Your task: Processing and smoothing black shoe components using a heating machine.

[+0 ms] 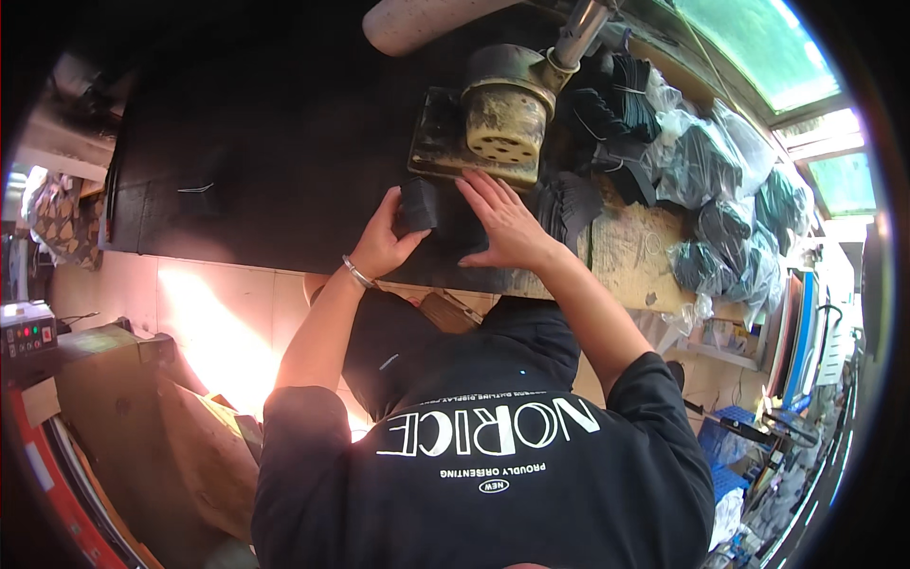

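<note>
My left hand, with a bangle at its wrist, grips a small dark block-shaped stack of black pieces between thumb and fingers. To the right of that stack, my right hand is spread with its palm down and holds nothing. Its fingertips reach the near edge of a worn, yellowish machine base, and I cannot tell whether they touch it. Above the base stands a round machine head with holes in its lower face. Beside my right hand lies a row of thin black pieces.
The dark tabletop extends far to the left. Clear plastic bags of black pieces and tied black bundles crowd the right side on a bare wooden board. A pale tube hangs over the far edge.
</note>
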The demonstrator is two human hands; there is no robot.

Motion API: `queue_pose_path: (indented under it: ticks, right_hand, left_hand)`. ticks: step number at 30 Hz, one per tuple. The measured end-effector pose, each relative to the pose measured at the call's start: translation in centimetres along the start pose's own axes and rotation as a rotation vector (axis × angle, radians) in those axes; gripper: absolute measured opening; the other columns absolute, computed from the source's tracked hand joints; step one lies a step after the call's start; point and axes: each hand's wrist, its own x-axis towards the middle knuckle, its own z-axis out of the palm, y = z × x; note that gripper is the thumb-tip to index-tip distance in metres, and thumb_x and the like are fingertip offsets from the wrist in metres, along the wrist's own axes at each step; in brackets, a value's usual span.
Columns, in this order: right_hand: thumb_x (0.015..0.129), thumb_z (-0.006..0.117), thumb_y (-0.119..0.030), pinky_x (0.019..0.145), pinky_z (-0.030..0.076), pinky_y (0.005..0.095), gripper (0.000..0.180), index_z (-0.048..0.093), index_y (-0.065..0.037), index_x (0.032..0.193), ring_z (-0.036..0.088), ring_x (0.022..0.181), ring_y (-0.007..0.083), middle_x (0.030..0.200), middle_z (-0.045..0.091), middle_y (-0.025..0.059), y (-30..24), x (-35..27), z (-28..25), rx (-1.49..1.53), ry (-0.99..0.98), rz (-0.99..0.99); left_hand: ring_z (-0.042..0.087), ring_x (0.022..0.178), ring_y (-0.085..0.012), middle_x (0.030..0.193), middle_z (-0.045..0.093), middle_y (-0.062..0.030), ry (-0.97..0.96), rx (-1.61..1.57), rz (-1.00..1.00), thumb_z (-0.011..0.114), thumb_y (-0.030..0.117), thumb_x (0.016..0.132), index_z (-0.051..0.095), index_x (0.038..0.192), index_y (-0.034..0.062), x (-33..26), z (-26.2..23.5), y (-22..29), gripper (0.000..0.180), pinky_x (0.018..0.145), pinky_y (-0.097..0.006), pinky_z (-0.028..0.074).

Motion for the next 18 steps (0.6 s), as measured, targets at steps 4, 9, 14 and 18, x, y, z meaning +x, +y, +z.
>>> queue_pose_path:
  ticks: [4,9,14,18]
  right_hand:
    - [0.063,0.084,-0.039,0.115,0.027,0.0453,0.106,0.031,0.000,0.146,0.036,0.137,0.0339,0.146,0.038,0.0180,0.1,-0.4,1.2,-0.181,-0.140,0.044]
    - [0.072,0.078,-0.032,0.112,0.031,0.0458,0.093,0.032,0.002,0.145,0.043,0.129,0.0325,0.143,0.041,0.0183,-1.1,-1.0,3.3,-0.121,-0.268,0.130]
    - [0.083,0.066,-0.029,0.112,0.032,0.0473,0.080,0.029,0.004,0.146,0.040,0.132,0.0326,0.145,0.039,0.0194,-1.8,-2.0,5.5,-0.318,-0.038,0.091]
    - [0.084,0.065,-0.029,0.110,0.033,0.0486,0.081,0.027,0.005,0.147,0.040,0.132,0.0325,0.144,0.039,0.0190,-1.5,-1.6,5.6,-0.336,-0.041,0.075]
  left_hand:
    - [0.056,0.111,-0.0145,0.121,0.057,-0.0074,-0.036,-0.083,-0.110,0.070,-0.002,0.083,0.040,0.137,0.0047,-0.5,-1.0,-2.5,0.062,0.095,-0.029,0.046]
    - [0.051,0.121,-0.0161,0.130,0.055,-0.0092,-0.112,-0.111,-0.241,0.070,0.001,0.084,0.036,0.145,0.0046,-2.0,-3.0,-3.5,0.070,0.103,-0.030,0.041]
    - [0.046,0.129,-0.0196,0.137,0.050,-0.0108,-0.080,-0.121,-0.020,0.069,0.003,0.083,0.027,0.151,0.0051,-1.8,-0.7,-4.0,0.080,0.108,-0.033,0.036]
    - [0.045,0.129,-0.0212,0.139,0.047,-0.0116,-0.088,-0.065,-0.103,0.069,0.004,0.083,0.029,0.148,0.0045,-3.1,0.0,-6.4,0.076,0.108,-0.034,0.037]
